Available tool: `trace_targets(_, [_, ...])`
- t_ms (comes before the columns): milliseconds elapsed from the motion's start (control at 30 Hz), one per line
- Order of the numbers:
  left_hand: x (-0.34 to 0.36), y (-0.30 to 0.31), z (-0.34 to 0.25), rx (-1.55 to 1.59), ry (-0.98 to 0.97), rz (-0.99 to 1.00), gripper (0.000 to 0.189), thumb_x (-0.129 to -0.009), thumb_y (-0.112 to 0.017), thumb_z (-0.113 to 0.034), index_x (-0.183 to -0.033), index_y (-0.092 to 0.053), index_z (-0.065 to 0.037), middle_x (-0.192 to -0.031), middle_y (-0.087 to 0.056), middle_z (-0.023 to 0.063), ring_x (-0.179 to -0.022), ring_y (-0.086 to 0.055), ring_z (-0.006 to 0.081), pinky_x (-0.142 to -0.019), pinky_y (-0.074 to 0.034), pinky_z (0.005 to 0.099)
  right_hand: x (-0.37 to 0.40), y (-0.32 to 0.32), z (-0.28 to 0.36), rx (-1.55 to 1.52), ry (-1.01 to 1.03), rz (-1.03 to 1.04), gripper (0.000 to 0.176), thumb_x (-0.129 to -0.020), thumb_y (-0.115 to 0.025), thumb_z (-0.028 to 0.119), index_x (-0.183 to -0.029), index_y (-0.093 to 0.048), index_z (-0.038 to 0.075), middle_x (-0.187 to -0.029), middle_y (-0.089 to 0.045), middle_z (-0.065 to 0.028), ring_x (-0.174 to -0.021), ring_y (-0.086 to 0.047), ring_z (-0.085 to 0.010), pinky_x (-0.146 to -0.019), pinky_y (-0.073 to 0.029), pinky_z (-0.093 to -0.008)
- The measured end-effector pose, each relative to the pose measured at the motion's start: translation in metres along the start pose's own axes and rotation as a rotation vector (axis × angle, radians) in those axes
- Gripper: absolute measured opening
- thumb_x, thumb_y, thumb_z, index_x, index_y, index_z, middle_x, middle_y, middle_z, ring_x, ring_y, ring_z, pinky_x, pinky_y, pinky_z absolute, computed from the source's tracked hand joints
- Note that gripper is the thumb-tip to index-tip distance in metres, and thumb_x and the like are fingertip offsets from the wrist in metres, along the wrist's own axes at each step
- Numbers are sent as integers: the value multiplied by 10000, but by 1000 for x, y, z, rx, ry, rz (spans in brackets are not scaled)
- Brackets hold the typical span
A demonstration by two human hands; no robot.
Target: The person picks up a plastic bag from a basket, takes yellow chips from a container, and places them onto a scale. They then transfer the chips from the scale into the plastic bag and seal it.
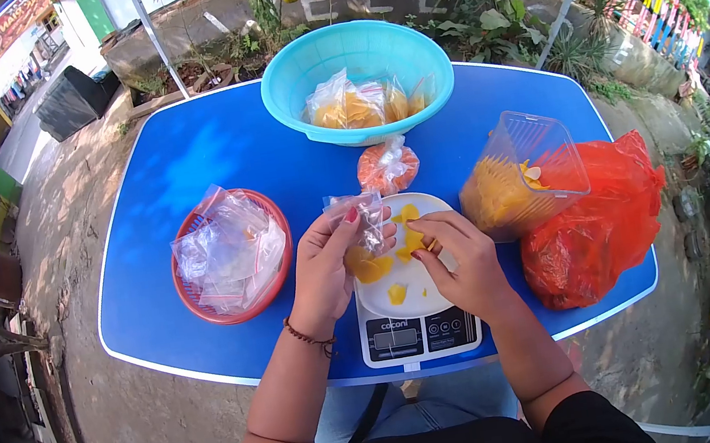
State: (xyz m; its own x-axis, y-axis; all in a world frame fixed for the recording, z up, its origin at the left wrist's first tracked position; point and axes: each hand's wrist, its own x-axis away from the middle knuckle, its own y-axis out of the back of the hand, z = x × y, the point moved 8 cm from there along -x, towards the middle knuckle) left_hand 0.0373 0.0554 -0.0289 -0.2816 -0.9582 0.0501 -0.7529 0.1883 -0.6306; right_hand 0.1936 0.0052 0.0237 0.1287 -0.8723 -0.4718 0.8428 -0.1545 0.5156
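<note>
My left hand [324, 257] grips a small see-through plastic bag [371, 232] between thumb and fingers, above the left side of a white plate. Over the plate's right side, my right hand [465, 262] has thumb and fingertips drawn together at a yellow chip [414, 241]. The white plate [428, 300] rests on a kitchen scale [423, 349] with a dark front panel. More yellow chips, some of them broken pieces [397, 294], lie scattered on the plate. Part of the plate is hidden behind both hands.
A red basket [288, 262] of plastic bags stands left. At the back, a turquoise basin [285, 96] holds filled bags. A tied bag of orange bits [386, 169] sits behind the plate. Right are a see-through container [555, 137] of chips and a red plastic bag [598, 225].
</note>
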Motion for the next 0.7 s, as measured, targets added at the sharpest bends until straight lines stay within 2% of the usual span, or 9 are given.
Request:
trace_targets(100, [1, -4, 1, -113, -22, 61, 261, -987, -593, -107, -1193, -620, 51, -1098, -712, 183, -970, -718, 244, -903, -584, 384, -1, 16, 11, 4, 178, -153, 230, -830, -690, -82, -1051, -675, -19, -1012, -664, -140, -834, -691, -225, -727, -575, -322])
trace_targets(167, [4, -9, 0, -250, -61, 125, 253, -957, -638, -66, -1176, -639, 61, -1058, -728, 170, -946, -724, 223, -881, -588, 354, 2, 23, -1, -108, 124, -219, 216, -839, -700, -71, -1048, -667, -27, -971, -673, -130, -845, -679, -196, -731, -559, -309])
trace_targets(300, [13, -21, -1, -335, -48, 176, 274, -870, -729, 14, -1131, -672, 73, -994, -742, 164, -852, -732, 180, -786, -596, 279, 9, 31, -13, -376, 33, -310, 169, -841, -732, -44, -996, -664, -30, -948, -683, -112, -855, -647, -148, -752, -509, -271])
trace_targets(400, [17, -28, -3, -502, -61, 225, 301, -845, -758, 12, -1126, -673, 78, -989, -741, 163, -868, -729, 167, -791, -592, 269, 12, 31, -15, -516, 6, -343, 153, -836, -753, -20, -963, -667, -10, -936, -691, -96, -852, -616, -139, -773, -468, -262])
trace_targets(500, [18, -27, 1, -568, -65, 244, 328, -824, -775, 24, -1131, -673, 79, -985, -742, 153, -874, -725, 157, -789, -591, 260, 10, 24, -8, -495, 57, -260, 159, -830, -762, -11, -959, -671, 8, -934, -694, -79, -854, -594, -131, -760, -456, -274])
trace_targets(600, [19, -29, 1, -572, -74, 255, 314, -825, -774, 28, -1122, -685, 74, -982, -743, 146, -878, -722, 150, -787, -589, 254, 6, 23, 0, -334, 157, -190, 140, -829, -762, 6, -937, -674, 20, -912, -691, -55, -839, -580, -136, -735, -442, -280])
trace_targets(700, [17, -29, 1, -476, -57, 234, 301, -823, -777, 24, -1109, -696, 71, -987, -743, 140, -896, -719, 149, -799, -588, 256, 2, 27, 5, -299, 134, -159, 110, -824, -752, 13, -907, -680, 26, -886, -682, -46, -815, -572, -153, -722, -438, -286])
